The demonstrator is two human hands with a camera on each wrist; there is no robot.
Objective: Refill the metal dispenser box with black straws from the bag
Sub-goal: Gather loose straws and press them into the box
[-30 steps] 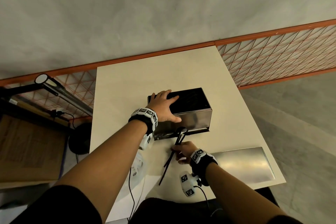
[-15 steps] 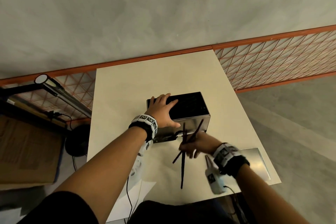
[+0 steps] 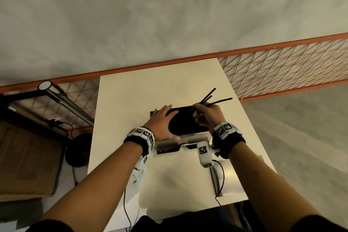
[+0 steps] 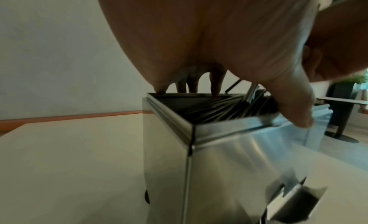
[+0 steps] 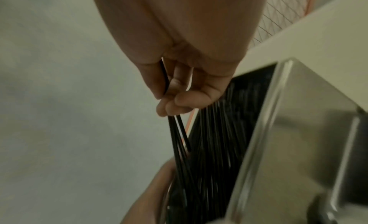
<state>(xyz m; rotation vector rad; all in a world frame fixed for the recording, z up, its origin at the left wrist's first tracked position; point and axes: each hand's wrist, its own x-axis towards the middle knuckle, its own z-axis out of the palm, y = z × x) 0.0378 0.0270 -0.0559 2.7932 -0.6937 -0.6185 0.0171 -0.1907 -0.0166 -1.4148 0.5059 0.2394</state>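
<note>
The metal dispenser box (image 3: 195,135) stands mid-table with its top open, and several black straws (image 4: 229,108) lie inside. My left hand (image 3: 162,121) rests on the box's left end with its fingers straight. The fingers (image 4: 216,84) touch the far rim, and the thumb lies on the near rim. My right hand (image 3: 207,117) pinches three black straws (image 3: 216,98) over the box's right end. Their far ends fan out past the box. In the right wrist view these held straws (image 5: 179,137) slant down toward the straws in the box (image 5: 219,141).
The flat metal lid (image 3: 243,175) lies on the white table (image 3: 160,90) at the near right. A clear plastic bag (image 3: 138,175) lies under my left forearm. An orange mesh fence (image 3: 282,69) runs behind the table. A cardboard box (image 3: 24,156) stands to the left.
My right hand has lifted the straws from the table in front of the box, up and over its right end. The left hand has stayed on the box.
</note>
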